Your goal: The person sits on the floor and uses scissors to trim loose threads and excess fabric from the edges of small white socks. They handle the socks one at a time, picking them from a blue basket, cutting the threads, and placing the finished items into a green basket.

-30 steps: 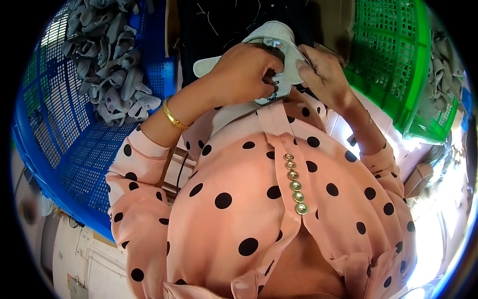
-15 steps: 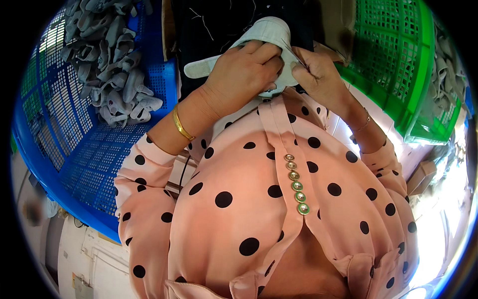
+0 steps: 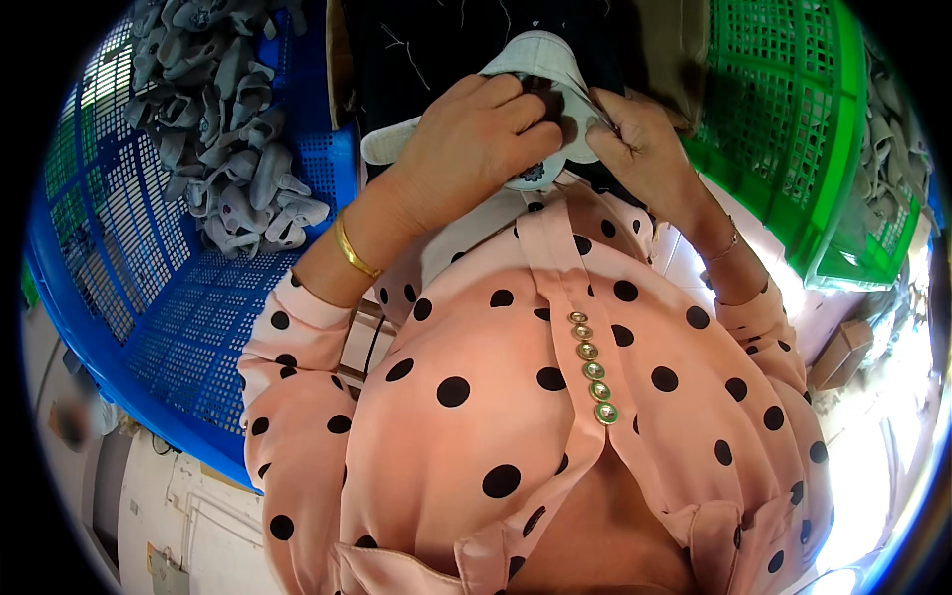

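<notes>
- Since the earlier frames both hands have drawn closer together over the pale grey shoe piece (image 3: 540, 59), and the left hand now covers more of its middle than it did a second ago.
- The left hand (image 3: 466, 149) lies curled over the shoe piece, fingers pressed down on its top with the knuckles raised; it grips the piece from the left side.
- A gold bangle (image 3: 354, 250) circles the left wrist, just above the cuff of the pink blouse with black dots (image 3: 516, 397).
- The right hand (image 3: 635, 139) pinches the right edge of the shoe piece between thumb and fingertips, touching the left hand's fingers at the middle.
- The shoe piece sits against a dark work surface (image 3: 426, 50) at the top centre, close to the person's chest; one pale flap (image 3: 389, 144) sticks out to the left under the left hand, and a small dark patterned mark (image 3: 531, 174) shows on its lower edge.
- A blue plastic crate (image 3: 169, 317) stands to the person's left, with a heap of grey shoe parts (image 3: 223, 129) piled in its far corner, well apart from the hands.
- A green plastic crate (image 3: 793, 129) stands to the right, just beside the right hand, with more grey parts (image 3: 892, 149) beyond its far wall.
</notes>
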A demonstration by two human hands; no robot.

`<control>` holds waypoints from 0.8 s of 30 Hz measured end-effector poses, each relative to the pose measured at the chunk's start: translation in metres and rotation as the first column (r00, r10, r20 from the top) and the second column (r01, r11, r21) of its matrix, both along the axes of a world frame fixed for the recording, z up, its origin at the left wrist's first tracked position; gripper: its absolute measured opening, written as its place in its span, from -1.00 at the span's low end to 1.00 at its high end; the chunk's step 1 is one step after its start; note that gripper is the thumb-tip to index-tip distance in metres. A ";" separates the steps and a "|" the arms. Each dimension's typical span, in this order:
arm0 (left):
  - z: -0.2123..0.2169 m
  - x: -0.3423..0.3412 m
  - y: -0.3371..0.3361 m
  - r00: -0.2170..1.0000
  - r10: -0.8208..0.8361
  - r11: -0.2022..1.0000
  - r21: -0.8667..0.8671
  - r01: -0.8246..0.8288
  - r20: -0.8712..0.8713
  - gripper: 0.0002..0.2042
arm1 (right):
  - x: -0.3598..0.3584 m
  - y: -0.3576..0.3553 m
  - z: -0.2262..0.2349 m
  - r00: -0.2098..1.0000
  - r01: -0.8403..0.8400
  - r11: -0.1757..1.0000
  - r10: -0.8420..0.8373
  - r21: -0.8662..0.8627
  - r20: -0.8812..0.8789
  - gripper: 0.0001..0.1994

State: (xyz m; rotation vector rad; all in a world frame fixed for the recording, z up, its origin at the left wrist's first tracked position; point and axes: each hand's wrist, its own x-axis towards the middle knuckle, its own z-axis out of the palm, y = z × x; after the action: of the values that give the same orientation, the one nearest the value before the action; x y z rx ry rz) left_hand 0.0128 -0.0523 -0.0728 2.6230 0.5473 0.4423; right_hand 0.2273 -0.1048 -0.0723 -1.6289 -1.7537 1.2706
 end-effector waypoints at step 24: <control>-0.018 -0.012 -0.057 0.970 0.093 0.989 0.095 -0.117 0.226 -0.67 | -0.010 -0.022 -0.001 0.966 0.206 0.932 -0.243 -0.297 -0.090 -0.75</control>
State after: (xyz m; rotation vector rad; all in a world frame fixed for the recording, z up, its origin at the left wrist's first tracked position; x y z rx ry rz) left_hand 0.0007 -0.1089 -0.0904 2.6075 0.6045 0.8077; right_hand 0.2173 -0.1263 -0.0737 -1.8010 -1.3111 1.5306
